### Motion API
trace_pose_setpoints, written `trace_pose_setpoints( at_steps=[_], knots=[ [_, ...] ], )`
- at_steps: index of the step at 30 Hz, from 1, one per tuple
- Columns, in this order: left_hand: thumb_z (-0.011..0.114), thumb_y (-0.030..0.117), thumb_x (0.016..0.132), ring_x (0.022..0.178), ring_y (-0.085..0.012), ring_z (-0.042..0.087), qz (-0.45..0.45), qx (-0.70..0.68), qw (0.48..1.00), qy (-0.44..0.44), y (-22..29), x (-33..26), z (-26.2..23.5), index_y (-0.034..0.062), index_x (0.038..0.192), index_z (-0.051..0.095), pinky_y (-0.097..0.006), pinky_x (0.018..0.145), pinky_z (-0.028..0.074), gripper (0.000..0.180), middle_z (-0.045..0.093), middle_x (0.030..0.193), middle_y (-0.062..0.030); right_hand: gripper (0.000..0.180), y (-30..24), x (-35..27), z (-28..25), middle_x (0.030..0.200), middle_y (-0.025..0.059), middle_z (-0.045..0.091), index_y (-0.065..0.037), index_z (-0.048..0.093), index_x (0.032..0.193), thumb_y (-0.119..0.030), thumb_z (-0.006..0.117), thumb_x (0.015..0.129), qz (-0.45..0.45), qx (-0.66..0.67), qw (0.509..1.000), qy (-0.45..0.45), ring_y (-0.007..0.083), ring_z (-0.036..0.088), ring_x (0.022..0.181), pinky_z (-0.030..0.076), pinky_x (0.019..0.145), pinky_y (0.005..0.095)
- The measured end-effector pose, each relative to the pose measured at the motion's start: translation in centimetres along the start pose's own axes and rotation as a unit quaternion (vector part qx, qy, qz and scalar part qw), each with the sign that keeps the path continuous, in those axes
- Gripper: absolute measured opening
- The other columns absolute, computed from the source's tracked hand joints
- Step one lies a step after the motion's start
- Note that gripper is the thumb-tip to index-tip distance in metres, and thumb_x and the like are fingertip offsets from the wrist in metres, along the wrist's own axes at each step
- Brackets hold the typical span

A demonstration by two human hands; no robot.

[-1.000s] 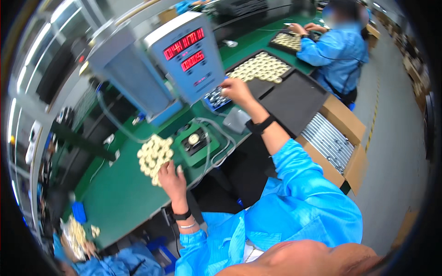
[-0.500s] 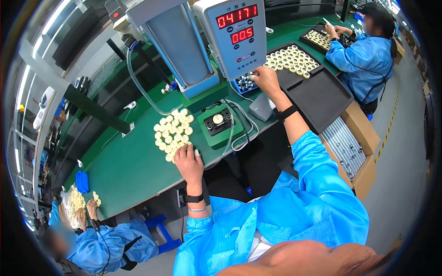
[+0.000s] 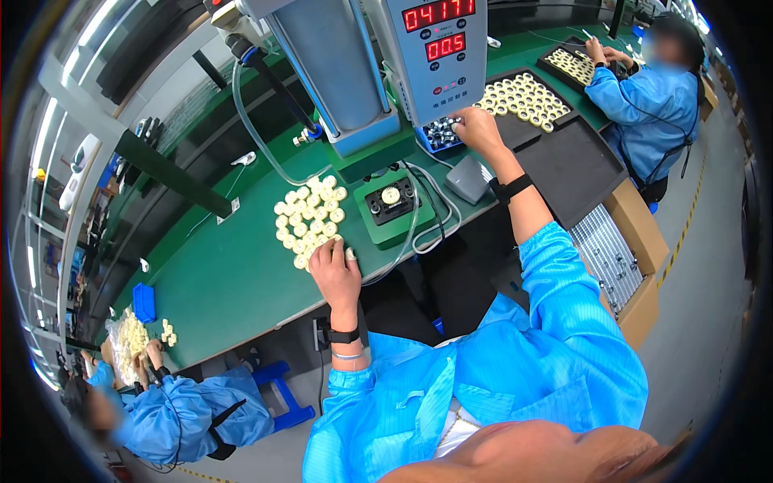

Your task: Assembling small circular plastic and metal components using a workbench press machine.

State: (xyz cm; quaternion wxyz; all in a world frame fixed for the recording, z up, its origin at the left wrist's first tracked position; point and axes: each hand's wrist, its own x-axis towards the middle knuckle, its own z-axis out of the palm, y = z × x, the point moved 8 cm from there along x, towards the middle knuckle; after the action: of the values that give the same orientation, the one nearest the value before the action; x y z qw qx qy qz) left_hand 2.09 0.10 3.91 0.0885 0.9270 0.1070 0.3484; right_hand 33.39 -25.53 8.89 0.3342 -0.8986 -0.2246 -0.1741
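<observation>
My left hand point(image 3: 335, 270) rests on the green bench at the near edge of a cluster of cream ring-shaped parts point(image 3: 308, 216), fingers touching the closest ones. My right hand point(image 3: 477, 129) reaches forward to a small blue bin of dark metal parts point(image 3: 440, 133) at the foot of a grey press machine point(image 3: 346, 72); its fingers are curled over the parts, and whether they hold one is hidden. A green fixture with a round dial point(image 3: 392, 203) sits between the two hands.
A black tray of cream rings point(image 3: 527, 98) and an empty black tray point(image 3: 576, 165) lie to the right. A grey foot-switch box point(image 3: 469, 179) and cables lie by the fixture. Co-workers in blue coats sit at far right point(image 3: 644, 97) and lower left point(image 3: 153, 402). Cardboard boxes point(image 3: 636, 241) stand beside my right arm.
My view has shifted so the bench sits more central. My left hand has moved onto the near edge of the cream rings. My right hand stays at the blue bin.
</observation>
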Motion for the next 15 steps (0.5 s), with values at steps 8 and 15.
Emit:
trace_pose_setpoints(
  at_steps=[8,15],
  knots=[
    [0.069,0.007,0.076,0.109,-0.0331,0.053,0.003,-0.001,1.0,-0.005,0.0,0.0,0.1,0.0013,0.11,0.066,-0.046,0.098,0.04,0.035,0.062,0.112,-0.0123,0.022,1.6,0.2,1.2,0.074,0.0167,0.067,0.0,0.068,0.088,-0.018,0.068,0.077,0.028,0.013,0.999,-0.012,0.0289,0.066,0.067,0.053,0.069,0.0394],
    [0.069,0.007,0.076,0.109,-0.0336,0.053,-0.001,-0.007,1.0,-0.003,-0.5,-0.2,0.3,0.0015,0.11,0.066,-0.046,0.098,0.04,0.034,0.062,0.113,-0.0127,0.023,1.8,0.0,1.6,0.071,0.0118,0.066,0.0,0.069,0.096,-0.016,0.068,0.079,0.145,0.149,0.976,-0.06,0.0172,0.068,0.059,0.055,0.066,0.0338]
  ],
)
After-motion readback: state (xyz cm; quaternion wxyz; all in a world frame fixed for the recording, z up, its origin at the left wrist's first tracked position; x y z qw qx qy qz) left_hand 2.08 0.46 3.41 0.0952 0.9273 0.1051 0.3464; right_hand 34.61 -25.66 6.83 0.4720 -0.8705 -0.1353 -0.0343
